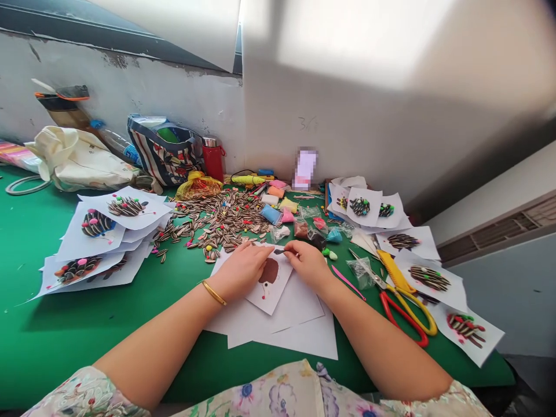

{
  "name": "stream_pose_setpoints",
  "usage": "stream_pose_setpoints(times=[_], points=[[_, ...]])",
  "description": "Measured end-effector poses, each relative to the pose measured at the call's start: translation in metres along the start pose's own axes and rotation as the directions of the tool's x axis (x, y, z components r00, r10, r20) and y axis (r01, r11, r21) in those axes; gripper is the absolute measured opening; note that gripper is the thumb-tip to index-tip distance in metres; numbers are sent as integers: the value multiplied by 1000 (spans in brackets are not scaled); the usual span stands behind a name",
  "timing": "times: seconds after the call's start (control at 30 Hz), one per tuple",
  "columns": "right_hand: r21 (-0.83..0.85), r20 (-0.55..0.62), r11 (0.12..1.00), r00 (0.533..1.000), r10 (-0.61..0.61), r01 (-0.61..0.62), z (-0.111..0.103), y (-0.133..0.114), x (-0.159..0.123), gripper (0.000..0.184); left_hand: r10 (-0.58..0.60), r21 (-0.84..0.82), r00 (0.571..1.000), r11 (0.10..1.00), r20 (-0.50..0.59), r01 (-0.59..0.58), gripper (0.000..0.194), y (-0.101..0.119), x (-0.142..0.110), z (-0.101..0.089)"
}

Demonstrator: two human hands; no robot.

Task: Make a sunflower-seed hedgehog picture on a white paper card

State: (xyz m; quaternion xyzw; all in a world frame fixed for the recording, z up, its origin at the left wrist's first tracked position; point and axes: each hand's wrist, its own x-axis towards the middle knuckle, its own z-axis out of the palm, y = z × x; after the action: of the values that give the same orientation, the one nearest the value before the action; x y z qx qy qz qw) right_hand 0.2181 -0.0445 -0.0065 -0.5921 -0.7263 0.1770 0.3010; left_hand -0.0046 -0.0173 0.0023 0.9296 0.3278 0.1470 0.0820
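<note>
A small white card (271, 304) lies on larger white paper sheets (304, 341). On the card is a flat brown hedgehog-like body (269, 271) with an eye and small red dots below it. My left hand (245, 266) rests flat over the card's left side, fingers stretched toward its top edge. At the card's upper right, my right hand (306, 260) pinches a small dark piece (279, 251), which looks like soft clay, though I cannot be sure. The piece is just off the left fingertips. Behind the hands spreads a heap of striped sunflower seeds (234, 214).
Seed-covered hedgehog cards (98, 231) are stacked at left, with more cards (428, 278) along the right. Scissors (408, 307), a yellow utility knife (394, 269) and a pink modelling tool (348, 282) lie right of my hand. Clay packets (271, 214), bags (163, 147) and a red bottle (212, 159) stand behind.
</note>
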Motion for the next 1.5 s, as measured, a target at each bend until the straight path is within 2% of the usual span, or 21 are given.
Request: stream_pose_setpoints(times=[0.13, 0.3, 0.47, 0.63, 0.73, 1.1, 1.23, 1.37, 1.5], points=[[-225, 10, 961, 987, -162, 160, 6, 4, 3, 15, -3, 79, 1000, 997, 3, 3, 35, 10, -2, -5], [-258, 30, 947, 981, -191, 192, 5, 8, -4, 18, 9, 51, 1000, 999, -19, -8, 35, 7, -2, -3], [-224, 48, 957, 983, -176, 183, 2, 4, -9, 10, 19, -23, 999, 1000, -44, -20, 40, -9, 0, 7], [-303, 87, 944, 990, -109, 131, -1, -1, -12, 22, 4, -5, 1000, 1000, -30, -5, 47, -17, 2, 12], [-326, 101, 939, 992, -79, 108, -4, -2, -14, 20, -2, 1, 1000, 1000, -12, 2, 48, -16, 3, 11], [-217, 114, 975, 993, -30, 54, -4, 1, -12, 18, -9, 16, 998, 1000, -66, 11, 40, -13, 8, 12], [-221, 112, 973, 993, -38, 62, -3, 2, -12, 18, -3, -2, 996, 1000, -89, 3, 28, -11, 12, 10], [-236, 110, 969, 993, -42, 67, -5, 2, -12, 20, -51, 13, 991, 999, -126, 53, 26, -12, 15, 9], [-223, 88, 972, 995, -50, 69, -8, 4, -11, 20, -163, -105, 973, 983, -165, 147, 33, -15, 17, 10]])
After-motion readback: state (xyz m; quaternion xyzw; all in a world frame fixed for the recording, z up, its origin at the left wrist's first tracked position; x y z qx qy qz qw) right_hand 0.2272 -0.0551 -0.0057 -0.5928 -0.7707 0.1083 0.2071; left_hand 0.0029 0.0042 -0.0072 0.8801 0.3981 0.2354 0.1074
